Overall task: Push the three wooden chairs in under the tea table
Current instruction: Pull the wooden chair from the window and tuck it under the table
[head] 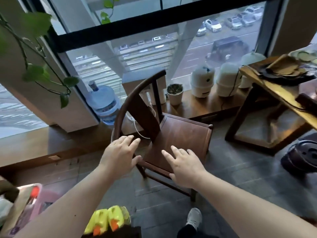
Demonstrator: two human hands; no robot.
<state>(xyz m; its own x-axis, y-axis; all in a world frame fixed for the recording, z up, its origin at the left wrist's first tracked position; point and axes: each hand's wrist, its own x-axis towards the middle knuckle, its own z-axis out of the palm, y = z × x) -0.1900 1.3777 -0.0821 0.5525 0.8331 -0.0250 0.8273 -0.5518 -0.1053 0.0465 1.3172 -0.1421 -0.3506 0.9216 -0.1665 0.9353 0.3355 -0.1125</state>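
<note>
A dark wooden chair (181, 134) with a curved back rail stands in the middle of the floor, its seat facing right toward the tea table (274, 93). The table's yellow-brown top and dark leg frame sit at the right edge. My left hand (120, 152) hovers with spread fingers at the lower end of the chair's curved rail, touching or nearly touching it. My right hand (185, 165) is spread over the near edge of the seat, fingers apart. Neither hand is closed around the chair. Only one chair is in view.
A water jug (104, 103) stands by the window at left, a small potted plant (175, 93) and white appliances (202, 81) on the low sill. A dark round object (301, 157) lies on the floor at right. Yellow bottles (108, 219) and a pink basket (34, 203) are near my feet.
</note>
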